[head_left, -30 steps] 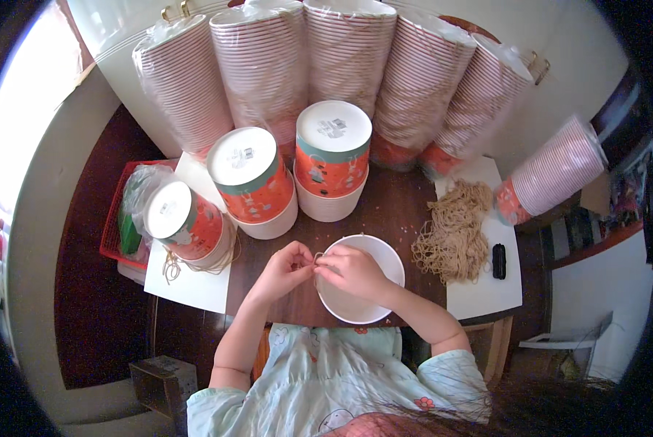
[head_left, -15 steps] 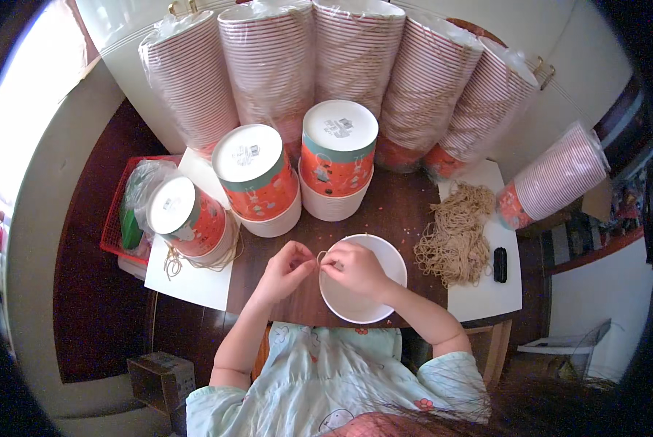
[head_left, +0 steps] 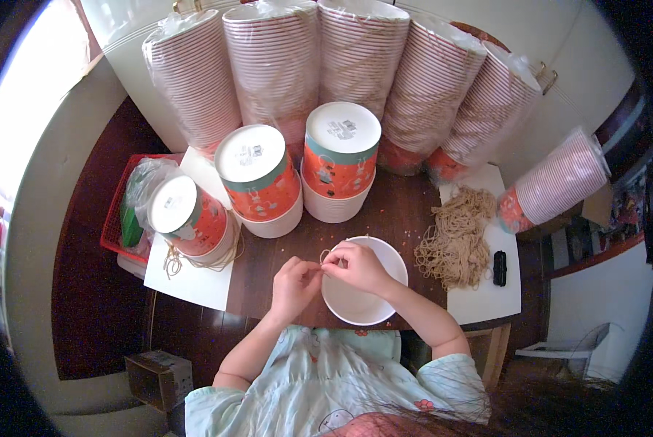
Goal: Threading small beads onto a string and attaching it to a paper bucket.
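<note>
An open white paper bucket [head_left: 363, 309] stands at the table's front edge, mouth up. Over its left rim, my right hand [head_left: 357, 269] pinches a thin tan cord [head_left: 323, 254], a small loop of which sticks up by the fingertips. My left hand [head_left: 296, 286], left of the bucket, has thumb and fingers closed at the same spot, tip to tip with the right. The cord's end between the fingers is too small to make out. A tangled heap of tan cord [head_left: 457, 244] lies on a white sheet to the right.
Upside-down orange-and-green buckets [head_left: 254, 175] stand stacked at the left and centre. Tall plastic-wrapped bucket stacks [head_left: 272, 69] line the back; another wrapped stack [head_left: 556, 178] leans at the right. A black bundle [head_left: 500, 268] lies beside the cord heap. A red basket [head_left: 112, 233] stands far left.
My left hand has turned and come closer, its fingertips now meeting my right hand's at the cord. My right hand has barely shifted.
</note>
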`<action>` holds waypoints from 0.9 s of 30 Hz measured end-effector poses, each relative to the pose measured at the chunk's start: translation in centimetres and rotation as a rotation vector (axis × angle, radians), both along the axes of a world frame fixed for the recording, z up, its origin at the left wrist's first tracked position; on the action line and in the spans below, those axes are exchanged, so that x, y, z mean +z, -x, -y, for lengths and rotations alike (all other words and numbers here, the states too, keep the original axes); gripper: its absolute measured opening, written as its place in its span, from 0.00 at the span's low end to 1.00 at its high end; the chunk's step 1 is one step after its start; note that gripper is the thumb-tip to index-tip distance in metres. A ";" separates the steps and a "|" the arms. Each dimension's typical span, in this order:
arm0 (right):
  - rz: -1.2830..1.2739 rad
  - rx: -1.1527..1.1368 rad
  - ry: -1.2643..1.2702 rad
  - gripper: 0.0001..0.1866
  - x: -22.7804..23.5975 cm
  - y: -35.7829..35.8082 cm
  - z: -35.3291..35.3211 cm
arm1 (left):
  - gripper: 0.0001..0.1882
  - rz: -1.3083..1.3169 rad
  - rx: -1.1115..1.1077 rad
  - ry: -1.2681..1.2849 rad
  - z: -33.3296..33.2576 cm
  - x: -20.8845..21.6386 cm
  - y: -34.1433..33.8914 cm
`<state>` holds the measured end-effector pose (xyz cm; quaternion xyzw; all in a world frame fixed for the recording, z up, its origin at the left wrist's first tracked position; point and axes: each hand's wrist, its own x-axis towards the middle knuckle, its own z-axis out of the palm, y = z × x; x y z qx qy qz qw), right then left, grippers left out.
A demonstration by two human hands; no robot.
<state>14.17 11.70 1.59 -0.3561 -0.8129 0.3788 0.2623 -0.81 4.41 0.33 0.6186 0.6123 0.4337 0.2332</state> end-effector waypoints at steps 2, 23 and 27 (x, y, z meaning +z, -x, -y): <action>-0.004 0.000 0.001 0.05 0.1 0.0 0.0 | 0.07 0.031 0.000 -0.003 0.0 0.2 0.4; 0.053 0.021 0.096 0.07 0.4 -0.1 -0.2 | 0.06 0.701 -0.112 0.243 -0.9 -1.3 1.1; 0.049 0.019 0.085 0.07 0.4 -0.1 -0.1 | 0.06 0.622 -0.118 0.299 -0.8 -1.7 1.1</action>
